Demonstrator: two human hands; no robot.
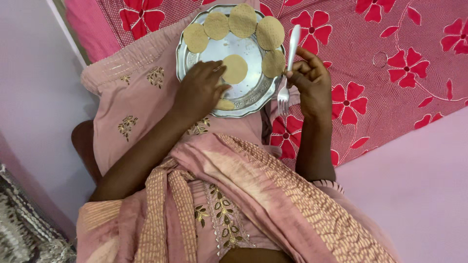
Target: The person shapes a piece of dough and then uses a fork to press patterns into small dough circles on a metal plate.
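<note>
A round metal plate with a scalloped rim rests on my lap. Several flat round dough discs lie along its far edge, pricked with small holes. One more disc lies in the middle of the plate. My left hand rests on the plate, its fingertips touching that middle disc; another pale piece shows under the hand at the near rim. My right hand, just right of the plate, is shut on a metal fork with its tines pointing down toward me.
I sit in pink embroidered clothes. A pink cloth with red flowers spreads behind and to the right of the plate. A pale wall stands on the left, and a patterned mat lies at the lower left.
</note>
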